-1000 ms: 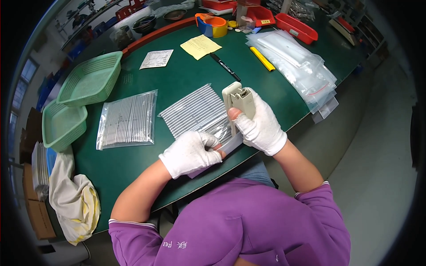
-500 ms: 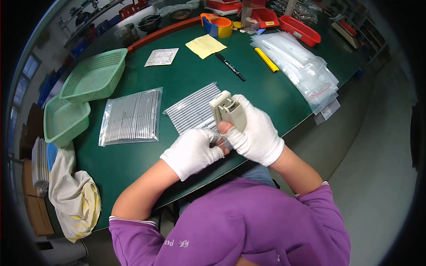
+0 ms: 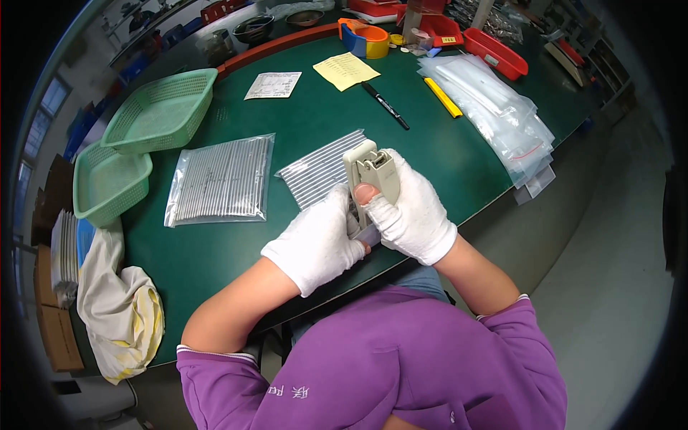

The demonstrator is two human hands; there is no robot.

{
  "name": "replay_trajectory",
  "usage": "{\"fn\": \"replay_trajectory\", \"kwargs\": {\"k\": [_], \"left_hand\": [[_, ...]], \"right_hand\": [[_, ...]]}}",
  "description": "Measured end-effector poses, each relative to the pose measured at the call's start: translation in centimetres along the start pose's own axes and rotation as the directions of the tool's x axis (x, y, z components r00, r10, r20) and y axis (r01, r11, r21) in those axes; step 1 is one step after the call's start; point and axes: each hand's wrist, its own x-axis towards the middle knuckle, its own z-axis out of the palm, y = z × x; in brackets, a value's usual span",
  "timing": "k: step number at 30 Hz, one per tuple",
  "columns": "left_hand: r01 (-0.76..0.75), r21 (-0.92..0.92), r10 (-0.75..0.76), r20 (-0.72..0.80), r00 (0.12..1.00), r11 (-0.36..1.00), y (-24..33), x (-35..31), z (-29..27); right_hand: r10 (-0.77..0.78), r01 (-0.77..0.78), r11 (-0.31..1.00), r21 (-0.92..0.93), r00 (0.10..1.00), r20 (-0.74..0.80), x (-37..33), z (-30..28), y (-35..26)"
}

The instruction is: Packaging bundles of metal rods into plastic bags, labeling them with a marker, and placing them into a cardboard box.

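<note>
On the green table [image 3: 208, 261], one rod bag [image 3: 222, 179] lay apparently done; the second bag [image 3: 315, 172] looked unfinished, right hand [image 3: 416, 215] gripping a beige tool [image 3: 380, 175], left hand [image 3: 315, 242] pinching clear film [image 3: 369, 236].

Purple short-sleeved shirt [image 3: 330, 340], white-striped sleeve cuffs [image 3: 218, 352], white embroidery [image 3: 290, 392], white gloves [image 3: 314, 245], blue trousers [image 3: 421, 284]
</note>
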Motion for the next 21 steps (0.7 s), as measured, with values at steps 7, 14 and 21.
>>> {"fn": "replay_trajectory", "kwargs": {"k": [7, 14, 21], "left_hand": [[-0.087, -0.03, 0.086, -0.04, 0.996, 0.996, -1.4, 0.2, 0.6], [0.064, 0.053, -0.061, -0.068, 0.996, 0.997, -0.5, -3.1, -0.7], [0.009, -0.044, -0.028, -0.436, 0.9, 0.999, -2.1, -5.8, 2.3]], "right_hand": [[0.013, -0.02, 0.989, 0.143, 0.999, 0.048, 0.0, 0.7, 0.4], [-0.037, 0.037, 0.969, 0.244, 0.999, -0.007, 0.4, 0.6, 0.9], [-0.068, 0.081, 0.947, 0.312, 0.996, -0.051, 0.4, 1.0, 1.5]]}}
